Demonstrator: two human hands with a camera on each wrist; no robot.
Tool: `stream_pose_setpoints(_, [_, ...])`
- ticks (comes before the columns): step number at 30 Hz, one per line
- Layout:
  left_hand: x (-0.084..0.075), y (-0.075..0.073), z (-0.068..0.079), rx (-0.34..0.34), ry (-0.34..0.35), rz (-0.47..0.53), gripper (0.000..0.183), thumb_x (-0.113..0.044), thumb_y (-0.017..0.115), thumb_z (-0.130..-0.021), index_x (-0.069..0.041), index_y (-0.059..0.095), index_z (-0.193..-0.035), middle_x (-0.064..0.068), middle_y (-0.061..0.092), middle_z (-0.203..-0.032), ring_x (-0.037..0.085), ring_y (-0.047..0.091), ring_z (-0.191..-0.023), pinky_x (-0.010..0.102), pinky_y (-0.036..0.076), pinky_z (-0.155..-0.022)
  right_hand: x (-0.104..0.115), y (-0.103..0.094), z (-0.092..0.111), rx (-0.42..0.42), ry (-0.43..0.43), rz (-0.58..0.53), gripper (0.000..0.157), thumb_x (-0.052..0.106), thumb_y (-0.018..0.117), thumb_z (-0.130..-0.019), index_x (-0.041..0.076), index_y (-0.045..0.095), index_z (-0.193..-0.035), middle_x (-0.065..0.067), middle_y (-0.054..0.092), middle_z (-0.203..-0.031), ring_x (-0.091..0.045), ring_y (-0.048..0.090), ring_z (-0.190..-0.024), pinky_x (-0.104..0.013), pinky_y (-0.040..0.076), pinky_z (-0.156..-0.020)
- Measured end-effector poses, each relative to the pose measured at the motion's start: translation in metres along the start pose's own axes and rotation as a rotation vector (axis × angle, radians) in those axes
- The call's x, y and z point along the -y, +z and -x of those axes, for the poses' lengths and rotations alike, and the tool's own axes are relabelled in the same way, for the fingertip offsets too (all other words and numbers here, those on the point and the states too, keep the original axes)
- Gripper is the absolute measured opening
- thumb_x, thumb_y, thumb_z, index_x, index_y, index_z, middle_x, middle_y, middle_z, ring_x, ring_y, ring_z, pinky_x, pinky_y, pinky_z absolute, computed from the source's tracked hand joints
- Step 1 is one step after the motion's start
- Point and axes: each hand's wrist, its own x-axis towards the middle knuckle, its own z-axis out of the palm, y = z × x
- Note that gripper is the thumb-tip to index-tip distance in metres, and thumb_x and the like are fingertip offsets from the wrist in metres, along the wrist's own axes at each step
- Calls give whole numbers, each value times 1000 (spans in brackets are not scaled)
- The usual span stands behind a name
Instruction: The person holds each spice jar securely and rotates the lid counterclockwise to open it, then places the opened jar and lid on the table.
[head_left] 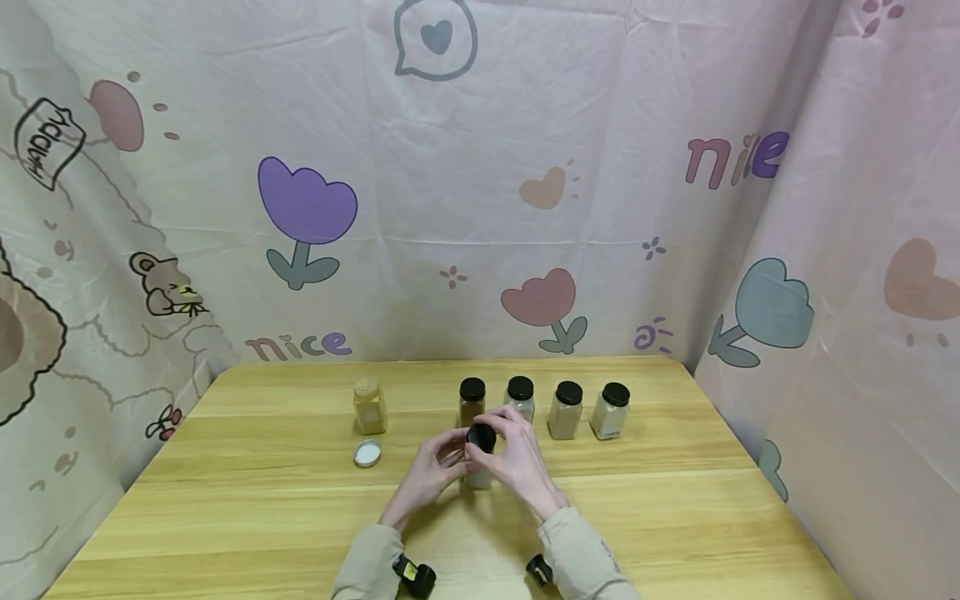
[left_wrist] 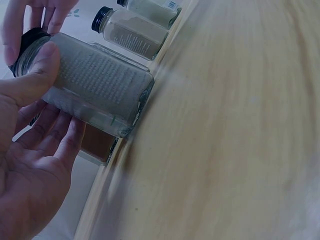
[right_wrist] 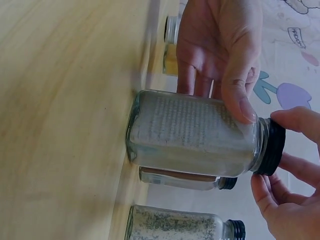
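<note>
A square glass spice jar (right_wrist: pixel 190 132) of pale contents, with printed text on its side, stands upright on the wooden table in front of me. My left hand (head_left: pixel 435 467) holds the jar near its shoulder, thumb on one side and fingers around the other. The black screw lid (right_wrist: pixel 274 147) sits on the jar's neck, and the fingers and thumb of my right hand (head_left: pixel 519 457) pinch it by the rim. In the left wrist view, the right fingers (left_wrist: pixel 42 15) reach the lid from above.
Behind stand several black-lidded jars: a brown one (head_left: pixel 472 402), a speckled one (head_left: pixel 521 393), a greyish one (head_left: pixel 566 417) and a pale one (head_left: pixel 611 417). To the left, a yellow jar (head_left: pixel 370 410) shows its perforated top, with an upturned lid (head_left: pixel 367 453) before it. A printed curtain (head_left: pixel 450 150) surrounds the table.
</note>
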Motion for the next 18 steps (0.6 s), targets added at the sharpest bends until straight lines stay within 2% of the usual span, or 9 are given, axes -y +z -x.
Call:
stream_pose_setpoints(9, [0,0,0,-9,-13,-16,53,7,69,-87,15,49,-136,35,52,-140,48,50,-133,33,47,-114,0,0,-1,25,-42,-43,38,6,79,-77,2,73,-114,-11,69,-113,-26,66,-106,-43,56,-95])
stream_pose_setpoints(13, [-1,-1,1,-12,-13,-23,54,3,72,-88,14,50,-136,35,53,-139,41,54,-132,30,49,-112,1,0,0,4,-10,-32,42,17,84,-79,3,72,-117,-9,67,-114,-26,63,-109,-46,54,-97])
stream_pose_setpoints(18, [-1,0,1,-2,-17,4,55,1,73,-88,14,50,-136,35,52,-140,44,52,-134,25,49,-110,2,1,1,-27,61,4,51,33,87,-77,4,72,-116,-6,66,-112,-24,60,-110,-48,51,-97])
